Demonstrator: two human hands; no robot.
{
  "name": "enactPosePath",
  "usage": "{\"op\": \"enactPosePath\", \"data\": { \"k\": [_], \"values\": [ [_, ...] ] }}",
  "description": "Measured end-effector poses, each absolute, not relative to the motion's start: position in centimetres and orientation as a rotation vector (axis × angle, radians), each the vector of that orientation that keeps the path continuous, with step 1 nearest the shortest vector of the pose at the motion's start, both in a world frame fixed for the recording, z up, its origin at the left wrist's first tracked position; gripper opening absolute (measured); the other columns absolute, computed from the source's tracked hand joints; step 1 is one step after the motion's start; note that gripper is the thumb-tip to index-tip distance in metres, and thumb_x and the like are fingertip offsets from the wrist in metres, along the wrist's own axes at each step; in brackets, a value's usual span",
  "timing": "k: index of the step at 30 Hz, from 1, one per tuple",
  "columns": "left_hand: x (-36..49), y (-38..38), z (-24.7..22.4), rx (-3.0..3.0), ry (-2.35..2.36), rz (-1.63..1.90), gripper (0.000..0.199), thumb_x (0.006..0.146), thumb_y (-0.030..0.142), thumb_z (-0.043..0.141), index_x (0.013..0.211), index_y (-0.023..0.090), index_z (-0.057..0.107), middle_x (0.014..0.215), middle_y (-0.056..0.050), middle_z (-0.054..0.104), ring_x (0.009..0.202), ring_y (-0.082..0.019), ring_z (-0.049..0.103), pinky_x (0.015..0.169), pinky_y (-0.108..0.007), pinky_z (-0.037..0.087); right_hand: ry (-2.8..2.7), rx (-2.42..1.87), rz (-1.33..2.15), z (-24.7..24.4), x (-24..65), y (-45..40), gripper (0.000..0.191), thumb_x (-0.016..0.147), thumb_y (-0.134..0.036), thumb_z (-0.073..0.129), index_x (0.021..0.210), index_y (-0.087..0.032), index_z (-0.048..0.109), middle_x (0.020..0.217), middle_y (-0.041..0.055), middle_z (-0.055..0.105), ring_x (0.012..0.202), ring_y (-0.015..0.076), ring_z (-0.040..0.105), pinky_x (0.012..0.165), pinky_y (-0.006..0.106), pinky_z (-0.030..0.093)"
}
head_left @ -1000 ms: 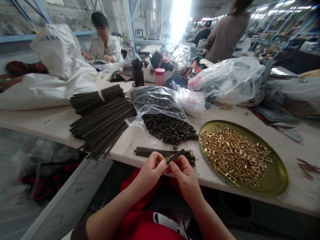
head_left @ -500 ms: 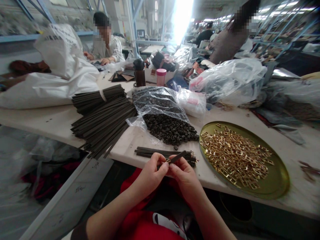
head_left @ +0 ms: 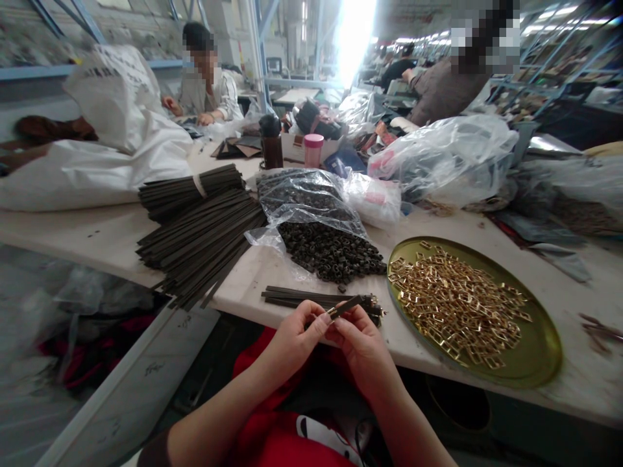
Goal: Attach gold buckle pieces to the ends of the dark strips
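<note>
Between the fingertips of both hands is a dark strap (head_left: pixel 346 305) with a bit of gold metal showing near its left part, a buckle by the look of it. My left hand (head_left: pixel 305 329) pinches the strap at the buckle. My right hand (head_left: pixel 359 332) holds it from the other side, thumb in front. Just behind the hands lies a small row of dark straps with gold buckles (head_left: pixel 292 296) at the table edge. Farther back, dark loops (head_left: pixel 331 254) spill from a clear plastic bag (head_left: pixel 311 194). Gold buckles (head_left: pixel 457 305) fill a round tray to the right.
The gold tray (head_left: pixel 548 363) reaches the table's front edge. A fanned stack of dark strips (head_left: pixel 199 243) lies left. Behind stand a dark bottle (head_left: pixel 271 143) and a pink-lidded jar (head_left: pixel 314 150). Pliers-like tools (head_left: pixel 601 331) lie far right. Two people are across the table.
My hands stay almost in place, with the fingers shifting slightly on the strap and buckle. In the back right, the person in brown has moved a little to the right.
</note>
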State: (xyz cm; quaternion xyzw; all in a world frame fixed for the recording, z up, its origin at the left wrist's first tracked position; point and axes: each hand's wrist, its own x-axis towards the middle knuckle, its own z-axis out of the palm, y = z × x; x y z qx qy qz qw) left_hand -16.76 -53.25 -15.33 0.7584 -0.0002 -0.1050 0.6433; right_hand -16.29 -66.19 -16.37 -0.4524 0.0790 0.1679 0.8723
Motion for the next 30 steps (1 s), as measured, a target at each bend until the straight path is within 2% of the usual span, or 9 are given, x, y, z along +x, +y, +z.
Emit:
{"op": "enactPosePath", "data": {
  "k": [8, 13, 16, 21, 24, 30],
  "values": [
    [-16.2, -53.32, -15.58, 1.688, 0.043, -0.244, 0.021, 0.081, 0.036, 0.05, 0.074, 0.016, 0.05, 0.069, 0.002, 0.053, 0.068, -0.012, 0.051, 0.064, -0.023, 0.041, 0.098, -1.088, 0.281, -16.51, -16.51, -66.07, 0.015, 0.072, -0.026, 0.067, 0.082, -0.022, 0.058, 0.079, -0.003, 0.061, 0.073, 0.0113, 0.057, 0.071, 0.025, 0.047],
    [-16.02, -53.34, -15.62, 1.655, 0.017, -0.248, 0.022, 0.082, 0.036, 0.048, 0.074, 0.016, 0.052, 0.067, 0.002, 0.055, 0.058, -0.009, 0.046, 0.055, -0.02, 0.037, 0.031, -1.303, 0.182, -16.21, -16.43, -66.62, 0.015, 0.079, -0.035, 0.059, 0.083, -0.02, 0.058, 0.075, -0.0018, 0.06, 0.069, 0.0113, 0.054, 0.069, 0.025, 0.044],
    [-16.14, -53.33, -15.46, 1.658, 0.02, -0.271, 0.021, 0.082, 0.036, 0.047, 0.074, 0.017, 0.051, 0.06, 0.004, 0.05, 0.05, -0.007, 0.042, 0.049, -0.019, 0.034, 0.034, -1.365, 0.18, -16.36, -16.23, -66.93, 0.02, 0.081, -0.039, 0.056, 0.078, -0.019, 0.057, 0.07, -0.0015, 0.058, 0.066, 0.0119, 0.054, 0.066, 0.025, 0.043],
    [-16.4, -53.32, -15.4, 1.653, 0.05, -0.315, 0.021, 0.082, 0.037, 0.047, 0.074, 0.018, 0.046, 0.053, 0.008, 0.042, 0.041, -0.005, 0.035, 0.041, -0.017, 0.029, 0.104, -1.201, 0.289, -16.95, -15.77, -66.81, 0.021, 0.077, -0.039, 0.061, 0.076, -0.02, 0.055, 0.069, -0.0026, 0.058, 0.063, 0.0117, 0.053, 0.064, 0.026, 0.044],
    [-16.47, -53.36, -15.31, 1.684, 0.041, -0.302, 0.021, 0.083, 0.036, 0.046, 0.072, 0.018, 0.046, 0.054, 0.008, 0.042, 0.043, -0.006, 0.035, 0.043, -0.018, 0.03, 0.106, -1.212, 0.288, -17.04, -15.65, -66.5, 0.021, 0.077, -0.04, 0.06, 0.075, -0.02, 0.053, 0.068, -0.0031, 0.056, 0.062, 0.0118, 0.052, 0.062, 0.026, 0.043],
    [-16.6, -53.56, -14.9, 1.861, 0.005, -0.138, 0.018, 0.083, 0.029, 0.046, 0.069, 0.018, 0.048, 0.062, 0.004, 0.049, 0.06, -0.01, 0.045, 0.057, -0.022, 0.036, -0.016, -1.644, -0.022, -16.65, -15.84, -66.21, 0.022, 0.082, -0.035, 0.053, 0.067, -0.02, 0.051, 0.061, -0.0026, 0.052, 0.06, 0.0121, 0.046, 0.057, 0.025, 0.037]
  ]
}}
